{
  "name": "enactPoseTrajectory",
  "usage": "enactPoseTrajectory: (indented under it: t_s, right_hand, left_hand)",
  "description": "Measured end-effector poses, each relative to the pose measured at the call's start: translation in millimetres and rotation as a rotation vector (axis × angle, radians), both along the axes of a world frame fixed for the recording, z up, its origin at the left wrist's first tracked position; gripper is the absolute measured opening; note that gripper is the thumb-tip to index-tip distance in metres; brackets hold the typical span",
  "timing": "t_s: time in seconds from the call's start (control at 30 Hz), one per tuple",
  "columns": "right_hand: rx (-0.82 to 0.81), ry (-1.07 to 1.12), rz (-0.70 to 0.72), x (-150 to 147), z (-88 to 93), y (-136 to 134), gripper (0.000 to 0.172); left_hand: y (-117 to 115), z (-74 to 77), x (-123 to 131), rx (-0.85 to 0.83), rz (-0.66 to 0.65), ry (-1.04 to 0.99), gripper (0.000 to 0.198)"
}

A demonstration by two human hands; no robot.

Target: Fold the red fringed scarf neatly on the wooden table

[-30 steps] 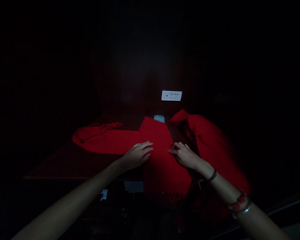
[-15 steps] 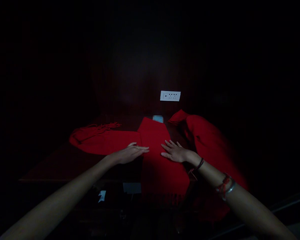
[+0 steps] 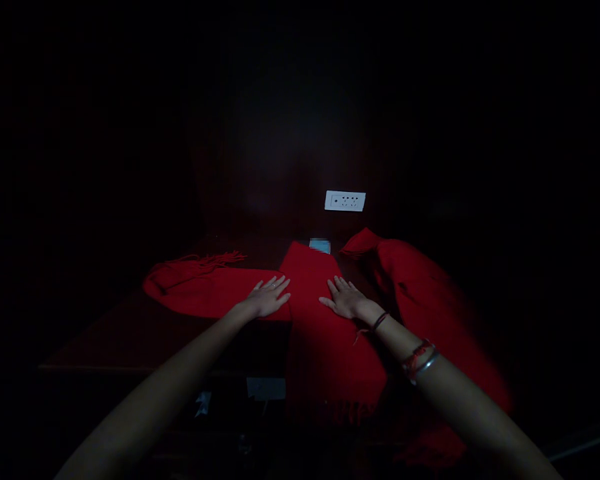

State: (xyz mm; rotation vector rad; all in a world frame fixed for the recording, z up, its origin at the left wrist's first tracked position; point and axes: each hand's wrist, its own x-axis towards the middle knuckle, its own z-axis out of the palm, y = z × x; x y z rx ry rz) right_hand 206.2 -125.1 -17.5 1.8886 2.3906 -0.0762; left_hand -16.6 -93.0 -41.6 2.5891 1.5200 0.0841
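A red fringed scarf [image 3: 330, 353] lies folded across itself on a dark table, one strip running left and another hanging over the front edge. My left hand [image 3: 270, 297] rests with spread fingers where the left strip meets the upright one. On the right side of the upright strip lies my right hand [image 3: 347, 298], palm down and fingers apart. Neither hand grips the cloth. Tassels [image 3: 220, 259] show at the far end of the left strip and along the hanging end.
More red cloth [image 3: 430, 300] is heaped at the right and drapes over the table's edge. A white wall socket [image 3: 345, 201] sits behind, with a small pale blue card-like thing [image 3: 320, 246] below it. Pale items [image 3: 266, 388] show under the table [image 3: 105, 340]. The surroundings are very dark.
My left hand has moved slightly left and turned, its fingers now spread flat. My right hand has shifted a little up the strip. The view has tilted slightly; the scarf looks much the same.
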Motion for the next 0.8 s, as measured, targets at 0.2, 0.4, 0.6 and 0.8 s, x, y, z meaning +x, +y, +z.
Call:
enactPoseTrajectory:
  t_s: [0.2, 0.4, 0.6, 0.8]
  right_hand:
    - [0.122, 0.049, 0.247, -28.0, 3.0, 14.2, 0.063]
    - [-0.042, 0.031, -0.001, 13.3, -7.1, 21.2, 0.070]
    - [0.191, 0.085, -0.010, 11.5, 2.0, 1.7, 0.070]
    - [0.075, 0.091, 0.168, -20.1, -8.7, -9.0, 0.065]
  left_hand:
    - [2.2, 15.7, 19.9, 0.102, 0.009, -0.097, 0.053]
    - [5.5, -7.9, 16.9, 0.050, -0.005, -0.012, 0.053]
    - [-0.8, -1.0, 15.7, 0.127, 0.025, -0.099, 0.054]
    - [-12.2, -4.3, 14.3, 0.078, 0.004, -0.027, 0.058]
